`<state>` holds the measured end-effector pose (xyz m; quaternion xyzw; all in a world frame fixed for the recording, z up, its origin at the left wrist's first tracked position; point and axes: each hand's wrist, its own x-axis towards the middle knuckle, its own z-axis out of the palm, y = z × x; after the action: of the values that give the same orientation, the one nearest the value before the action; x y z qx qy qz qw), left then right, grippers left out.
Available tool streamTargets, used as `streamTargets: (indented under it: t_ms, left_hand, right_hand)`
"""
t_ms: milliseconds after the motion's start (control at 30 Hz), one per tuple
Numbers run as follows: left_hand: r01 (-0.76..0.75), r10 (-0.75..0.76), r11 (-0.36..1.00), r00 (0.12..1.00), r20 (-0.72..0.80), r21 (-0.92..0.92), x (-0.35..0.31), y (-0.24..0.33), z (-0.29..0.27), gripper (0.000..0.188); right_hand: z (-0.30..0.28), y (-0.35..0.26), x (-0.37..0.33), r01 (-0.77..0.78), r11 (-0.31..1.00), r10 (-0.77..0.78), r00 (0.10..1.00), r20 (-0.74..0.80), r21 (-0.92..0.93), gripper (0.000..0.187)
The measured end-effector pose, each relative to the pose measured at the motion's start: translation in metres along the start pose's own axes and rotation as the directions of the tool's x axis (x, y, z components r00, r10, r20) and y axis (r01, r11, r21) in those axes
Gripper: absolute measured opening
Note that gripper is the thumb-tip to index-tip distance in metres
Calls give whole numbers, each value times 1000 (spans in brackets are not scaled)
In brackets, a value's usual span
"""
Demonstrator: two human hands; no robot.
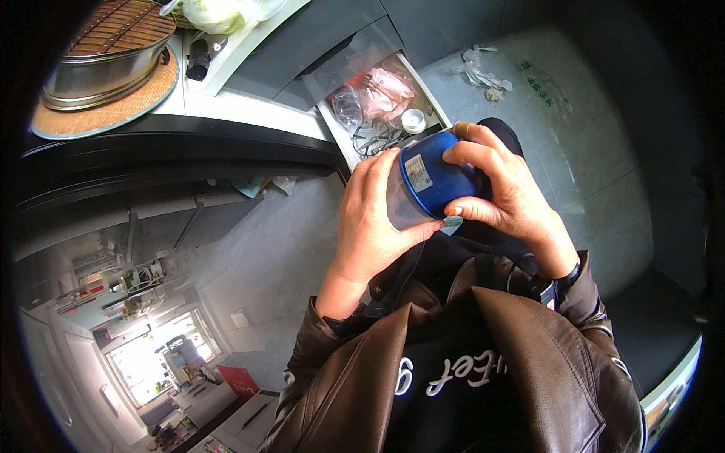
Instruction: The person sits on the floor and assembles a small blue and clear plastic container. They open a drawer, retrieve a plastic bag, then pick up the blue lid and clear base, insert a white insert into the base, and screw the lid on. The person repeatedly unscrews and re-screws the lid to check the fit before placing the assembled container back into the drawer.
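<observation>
Between my two hands is a round plastic container (398,198) with a clear body and a blue lid (447,180); a white label is stuck on the lid. My left hand (365,223) wraps round the clear body, its thumb along the lower side. My right hand (504,181) grips the blue lid, fingers over the top and thumb below. A small pale green piece (451,224) shows beside the left thumb; I cannot tell what it is. Just beyond the container, an open drawer (429,92) holds a pink plastic bag (384,94), a clear container, a white round lid (413,121) and dark cables.
On the counter at the far left stands a metal steamer pot (106,72) on a round woven mat (155,94), near a bagged vegetable (219,13). Crumpled white plastic (483,72) lies on the tiled floor (596,158) at the far right. Dark cabinet fronts run beside the drawer.
</observation>
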<state>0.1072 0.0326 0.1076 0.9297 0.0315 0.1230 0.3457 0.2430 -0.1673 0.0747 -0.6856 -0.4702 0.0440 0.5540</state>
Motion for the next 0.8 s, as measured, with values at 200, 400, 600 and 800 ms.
streamTargets:
  t_ms: [200,400,600,800]
  left_hand:
    - [21,-21,1000,1000,23,-8,1,1,-1,103]
    - [72,-71,990,997,15,-125,-3,-7,3,103]
    - [299,-246,671,953,176,-679,-10,-20,17,109]
    - [330,-252,545,941,224,-771,-16,-21,25,113]
  right_hand:
    - [1,3,-1,-4,1000,4,1000,-8,27,69]
    - [1,3,-6,-146,979,144,989,21,146,87]
    - [10,0,0,-19,989,47,980,-194,146,77]
    - [4,-6,3,13,998,-2,987,-163,62,72]
